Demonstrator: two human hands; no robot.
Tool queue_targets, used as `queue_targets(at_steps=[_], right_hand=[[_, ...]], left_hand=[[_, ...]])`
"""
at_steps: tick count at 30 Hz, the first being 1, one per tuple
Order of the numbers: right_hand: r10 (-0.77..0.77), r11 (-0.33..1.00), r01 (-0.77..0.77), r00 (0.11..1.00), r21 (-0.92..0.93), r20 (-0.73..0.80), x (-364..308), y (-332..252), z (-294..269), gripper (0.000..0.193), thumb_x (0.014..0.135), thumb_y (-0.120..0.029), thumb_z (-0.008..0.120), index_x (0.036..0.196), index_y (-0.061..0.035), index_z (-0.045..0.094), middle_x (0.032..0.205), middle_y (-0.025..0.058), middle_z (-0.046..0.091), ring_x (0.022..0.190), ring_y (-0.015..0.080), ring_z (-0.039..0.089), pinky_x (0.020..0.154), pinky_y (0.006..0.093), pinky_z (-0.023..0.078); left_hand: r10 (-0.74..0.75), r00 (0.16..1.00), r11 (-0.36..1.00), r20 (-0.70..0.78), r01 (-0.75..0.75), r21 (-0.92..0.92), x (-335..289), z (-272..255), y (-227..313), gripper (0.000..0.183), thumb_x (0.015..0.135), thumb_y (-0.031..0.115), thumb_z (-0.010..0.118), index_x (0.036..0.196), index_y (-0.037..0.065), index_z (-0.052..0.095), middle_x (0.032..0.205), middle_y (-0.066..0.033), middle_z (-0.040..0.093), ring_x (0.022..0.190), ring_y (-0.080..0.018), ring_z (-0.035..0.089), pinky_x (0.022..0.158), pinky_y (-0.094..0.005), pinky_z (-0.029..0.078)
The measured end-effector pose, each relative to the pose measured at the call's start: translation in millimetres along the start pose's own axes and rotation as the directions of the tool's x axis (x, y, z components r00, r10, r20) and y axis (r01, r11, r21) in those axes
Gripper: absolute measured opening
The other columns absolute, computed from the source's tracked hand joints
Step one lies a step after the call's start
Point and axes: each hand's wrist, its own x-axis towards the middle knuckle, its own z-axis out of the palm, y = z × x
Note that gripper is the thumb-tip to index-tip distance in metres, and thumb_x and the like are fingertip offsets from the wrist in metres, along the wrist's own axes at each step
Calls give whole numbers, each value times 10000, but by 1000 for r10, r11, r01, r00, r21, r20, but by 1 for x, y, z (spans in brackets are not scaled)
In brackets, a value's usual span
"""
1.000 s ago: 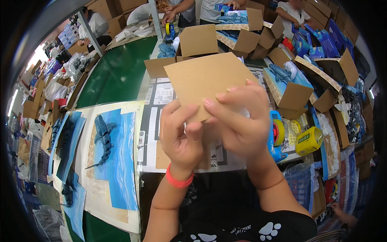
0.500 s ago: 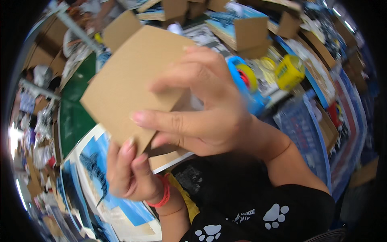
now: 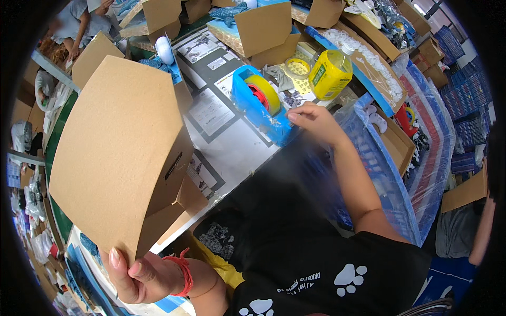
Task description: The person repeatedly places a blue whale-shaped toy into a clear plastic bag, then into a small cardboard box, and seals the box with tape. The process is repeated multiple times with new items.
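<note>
A brown cardboard box with raised flaps fills the left side of the view, tilted, a dark slot in its side. My left hand grips its lower corner between thumb and fingers; a red cord circles that wrist. To the right, my right hand is closed in a pinch at the cutting end of a blue tape dispenser. The loose end of the tape seems to be between the fingertips, though the strip itself hardly shows. A yellow tape roll with a red core sits in the dispenser.
Behind the dispenser stand a yellow bottle and another tape roll. Printed sheets cover the table. Open boxes with blue figures line the far side. Plastic-wrapped blue crates stand at right. Other people work at the far left and right edge.
My right hand has let go of the box and moved right to the tape dispenser. The box, still in my left hand, has shifted left and looks larger. The view has turned somewhat.
</note>
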Motion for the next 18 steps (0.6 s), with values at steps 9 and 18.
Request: queue_targets(at_steps=[9, 18], right_hand=[[145, 932, -184, 979, 314, 141, 9, -22, -2, 160, 905, -188, 745, 907, -34, 701, 885, 5, 686, 856, 75, 603, 805, 240, 463], [302, 824, -310, 949, 475, 95, -44, -27, 4, 199, 928, -216, 729, 995, -28, 725, 948, 15, 708, 843, 70, 582, 807, 231, 442]], left_hand=[[-10, 1000, 1000, -13, 10, 24, -4, 1, 1, 340, 1021, 137, 610, 1225, -134, 637, 1203, -257, 675, 1076, -290, 668, 972, -403, 559], [-83, 987, 983, -141, 104, 148, -5, 9, 2, 343, 1029, 144, 601, 1236, -127, 636, 1208, -244, 678, 1060, -261, 670, 936, -352, 572]])
